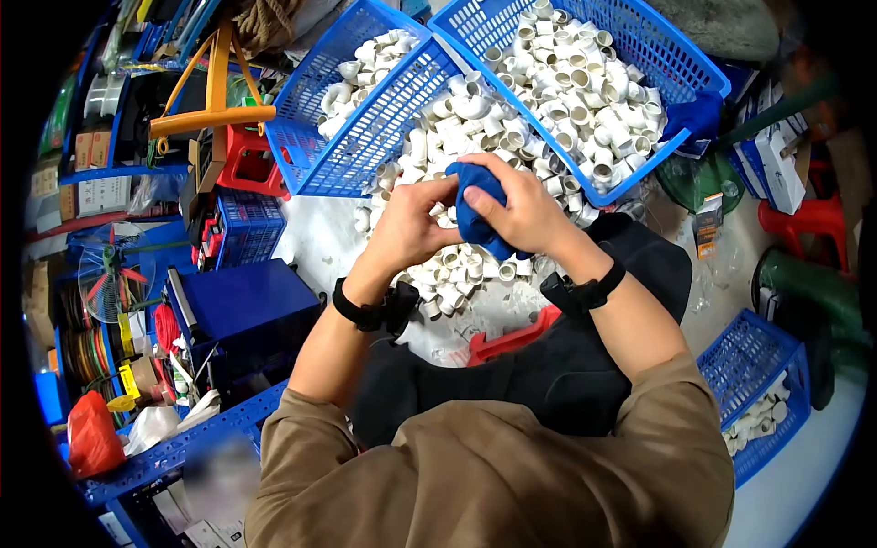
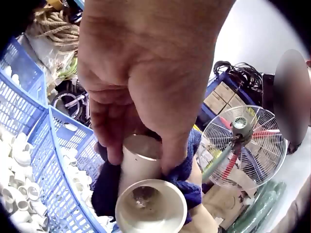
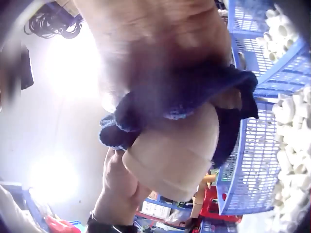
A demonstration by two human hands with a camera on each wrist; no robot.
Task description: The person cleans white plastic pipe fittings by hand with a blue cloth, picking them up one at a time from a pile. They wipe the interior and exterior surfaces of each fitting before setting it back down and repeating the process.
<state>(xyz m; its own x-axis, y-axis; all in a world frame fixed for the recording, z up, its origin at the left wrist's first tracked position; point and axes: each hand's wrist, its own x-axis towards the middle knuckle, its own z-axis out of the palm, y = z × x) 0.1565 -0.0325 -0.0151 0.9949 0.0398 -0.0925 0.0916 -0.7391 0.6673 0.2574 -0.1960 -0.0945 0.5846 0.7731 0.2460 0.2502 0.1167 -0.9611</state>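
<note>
A white pipe elbow (image 2: 141, 170) shows in the left wrist view, its round opening toward the camera. My left hand (image 1: 408, 226) pinches it between thumb and fingers. My right hand (image 1: 527, 212) grips a dark blue cloth (image 1: 477, 208) wrapped around the fitting, thumb lying on top. In the head view the cloth and hands hide the fitting. The right wrist view shows the white fitting (image 3: 177, 150) sticking out of the cloth (image 3: 180, 97). Below both hands lies a heap of white fittings (image 1: 448, 137).
Two blue baskets (image 1: 370, 151) (image 1: 681, 68) of white fittings stand beyond the heap. At the right is another blue basket (image 1: 744, 356). Red stools (image 1: 247, 157) (image 1: 808, 228) stand at both sides. A dark blue box (image 1: 247, 310) and a fan (image 1: 111, 260) are at the left.
</note>
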